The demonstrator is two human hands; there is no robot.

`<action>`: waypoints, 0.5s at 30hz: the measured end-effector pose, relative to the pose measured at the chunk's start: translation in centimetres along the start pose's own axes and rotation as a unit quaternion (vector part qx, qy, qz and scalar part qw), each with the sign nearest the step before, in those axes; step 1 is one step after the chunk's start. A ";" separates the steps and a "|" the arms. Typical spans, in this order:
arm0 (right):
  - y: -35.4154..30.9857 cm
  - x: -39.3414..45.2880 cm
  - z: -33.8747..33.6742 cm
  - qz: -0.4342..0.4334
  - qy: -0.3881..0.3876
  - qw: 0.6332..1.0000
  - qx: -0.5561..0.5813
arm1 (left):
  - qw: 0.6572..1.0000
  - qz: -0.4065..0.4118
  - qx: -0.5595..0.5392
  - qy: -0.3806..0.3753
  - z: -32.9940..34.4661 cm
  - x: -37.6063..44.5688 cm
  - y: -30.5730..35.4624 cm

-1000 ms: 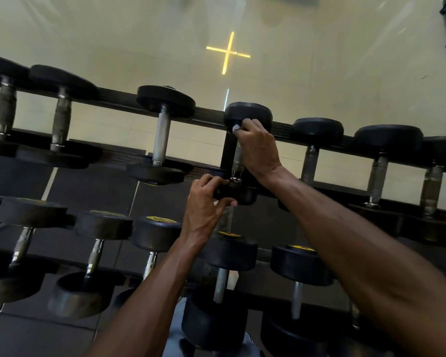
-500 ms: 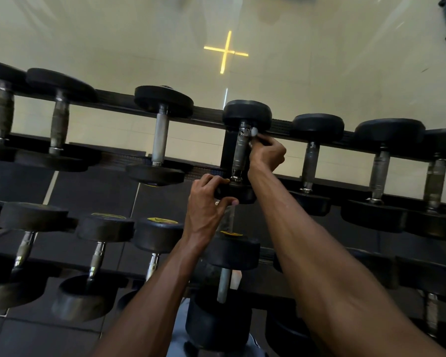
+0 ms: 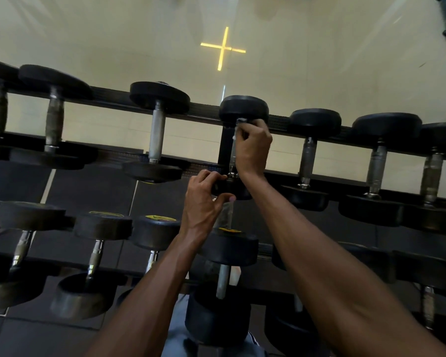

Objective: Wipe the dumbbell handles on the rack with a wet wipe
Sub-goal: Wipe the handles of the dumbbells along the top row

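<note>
Right hand (image 3: 252,148), beside the handle half a second ago, now wraps the white wet wipe (image 3: 240,121) around the top-rack dumbbell (image 3: 243,109) handle, while left hand (image 3: 204,202) grips its near black head.

Your right hand (image 3: 252,148) covers the upper part of the handle (image 3: 232,161) it grips, so you see only the lower stretch and collar of that bar. The wet wipe (image 3: 240,121) shows as a small pale scrap above your knuckles; the rest is buried in your fist. Your left hand (image 3: 204,202) hides much of the near head (image 3: 238,190) of that dumbbell. At the rack (image 3: 278,121)'s left end, the outermost dumbbells run off the picture edge, and at its right end they are cropped too. The lower-row dumbbells near the bottom left are smeared with blur. Both forearms leave the bottom edge.
</note>
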State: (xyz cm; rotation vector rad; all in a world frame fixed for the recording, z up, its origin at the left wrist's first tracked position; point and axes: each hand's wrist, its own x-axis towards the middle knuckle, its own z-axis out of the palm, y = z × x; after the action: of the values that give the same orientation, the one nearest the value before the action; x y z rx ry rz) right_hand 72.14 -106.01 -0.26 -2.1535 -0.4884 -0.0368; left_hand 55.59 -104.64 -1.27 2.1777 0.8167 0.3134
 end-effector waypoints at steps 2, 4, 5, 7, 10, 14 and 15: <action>0.5 -0.7 0.7 -0.070 -0.082 0.993 -0.040 | 1.000 0.001 -0.001 -0.001 -0.1 0.1 0.0; 0.9 -0.9 0.8 -0.098 -0.164 0.979 -0.075 | 1.000 0.000 -0.003 -0.005 -0.1 0.1 0.0; 1.0 -0.8 0.4 -0.112 -0.187 0.972 -0.092 | 1.000 -0.001 -0.003 -0.008 -0.1 0.2 -0.1; 1.4 -0.7 -1.0 -0.162 -0.214 0.955 -0.128 | 1.000 -0.003 -0.003 -0.009 -0.2 0.1 -0.1; 2.4 -1.3 -4.4 -0.239 -0.310 0.910 -0.139 | 1.000 -0.001 -0.004 -0.007 -0.1 0.0 -0.2; 4.0 -2.0 -6.2 -0.166 -0.362 0.910 -0.116 | 1.000 -0.006 0.002 -0.012 -0.2 0.0 -0.2; 4.1 -1.8 -6.3 -0.148 -0.362 0.913 -0.112 | 1.000 -0.006 0.002 -0.012 -0.3 0.0 -0.1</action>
State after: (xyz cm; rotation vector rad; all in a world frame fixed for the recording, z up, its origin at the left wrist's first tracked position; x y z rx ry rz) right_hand 72.85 -113.68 -0.07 -2.2503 -1.2891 0.5835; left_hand 55.39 -104.44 -1.20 2.1758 0.8173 0.2790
